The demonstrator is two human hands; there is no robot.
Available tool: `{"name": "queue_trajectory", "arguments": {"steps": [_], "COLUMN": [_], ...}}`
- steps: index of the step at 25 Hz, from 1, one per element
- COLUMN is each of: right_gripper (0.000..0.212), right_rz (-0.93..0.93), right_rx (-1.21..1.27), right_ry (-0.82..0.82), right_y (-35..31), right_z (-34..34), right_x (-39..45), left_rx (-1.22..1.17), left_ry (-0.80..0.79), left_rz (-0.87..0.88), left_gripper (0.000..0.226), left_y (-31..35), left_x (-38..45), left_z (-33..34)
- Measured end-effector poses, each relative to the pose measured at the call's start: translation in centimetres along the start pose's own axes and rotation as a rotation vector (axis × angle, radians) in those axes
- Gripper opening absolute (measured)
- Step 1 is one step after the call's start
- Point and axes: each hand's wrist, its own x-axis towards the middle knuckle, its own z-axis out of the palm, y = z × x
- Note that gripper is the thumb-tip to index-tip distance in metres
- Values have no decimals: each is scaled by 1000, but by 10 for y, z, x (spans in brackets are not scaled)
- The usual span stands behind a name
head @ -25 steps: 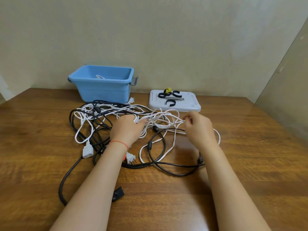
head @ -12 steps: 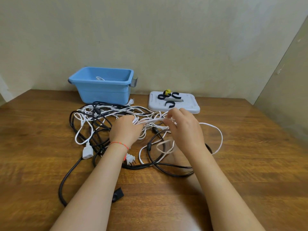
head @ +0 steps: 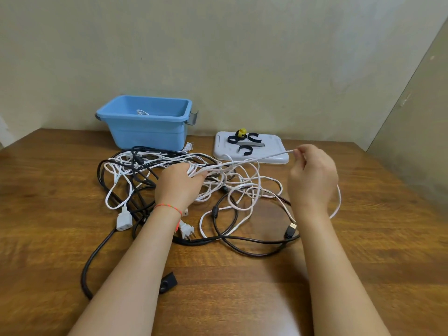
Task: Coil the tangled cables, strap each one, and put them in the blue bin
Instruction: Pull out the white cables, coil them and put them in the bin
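A tangle of white and black cables [head: 135, 175] lies on the wooden table in front of the blue bin [head: 148, 132]. My left hand [head: 178, 187] grips a bunch of loops of a thin white cable [head: 244, 163] at the middle of the tangle. My right hand [head: 311, 178] pinches the same white cable farther right and holds it taut above the table. A white cable coil shows inside the bin. Black straps [head: 244, 149] and a yellow one [head: 241, 132] lie on a white tray [head: 271, 156].
A thick black cable [head: 97, 253] trails toward the table's front left. A white socket end [head: 123, 220], a white plug [head: 188, 231] and a black USB plug [head: 290, 230] lie near my wrists. A wall runs behind, and a panel stands at the right.
My right hand has moved right and up, drawing the white cable out of the tangle into a taut line. My left hand stays on the loops.
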Motion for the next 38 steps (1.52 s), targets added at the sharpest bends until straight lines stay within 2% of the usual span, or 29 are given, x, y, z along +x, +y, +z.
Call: {"name": "queue_trajectory", "arguments": {"steps": [2,5,8,11,13,15,17,19,20,21,22,24,25,27,28,30,31,35,37,38], "right_gripper": [10,15,13,24,28,32,43,44,43,41,37,28,23,14,14,16,18,17,16,15], "right_rz": [16,99,144,107,74,11,-50,-61,-59,-62,-75,-117,-131,-145,-145,-132,-122,-44,2,51], "right_rx": [-3,15,168,305,374,366,330,311,280,232,175,72,42,18,22,34,51,185,275,349], "right_ry": [-174,-412,-598,-792,-1055,-1284,-1354,-1288,-1242,-1207,-1196,-1254,-1300,-1342,-1317,-1222,-1193,-1150,-995,-858], "right_y": [-1,-5,-17,-25,-29,-34,-41,-49,-52,-54,-55,-56,-56,-57,-58,-63,-65,-70,-67,-65], "right_z": [4,4,-7,-21,-30,-35,-38,-41,-43,-45,-48,-57,-62,-68,-69,-68,-67,-67,-67,-67], "right_x": [-5,-7,-6,-2,2,5,6,5,4,3,3,4,5,6,6,8,9,12,14,16], "left_rx": [-100,-314,-524,-492,-388,-459,-793,-1240,-1462,-1666,-1837,-2019,-1996,-1715,-1455,-860,-640,-131,59,86], "left_ry": [-52,-249,-327,-431,-641,-960,-1293,-1525,-1526,-1436,-1240,-722,-549,-410,-399,-412,-426,-547,-547,-523], "left_rz": [5,-15,-22,22,70,93,129,184,173,107,14,-155,-170,-118,-65,75,139,283,289,283], "left_gripper": [48,48,33,33,41,53,57,56,56,56,56,48,42,29,27,35,37,23,16,11], "left_y": [-5,-3,5,9,15,18,20,26,30,36,42,51,53,55,55,59,61,74,69,65], "left_x": [4,3,2,2,0,0,1,-1,-3,-5,-8,-12,-11,-8,-8,-17,-21,-33,-27,-23], "left_z": [-2,-9,-19,-35,-53,-68,-72,-70,-68,-68,-70,-78,-81,-78,-74,-60,-53,-40,-33,-30]}}
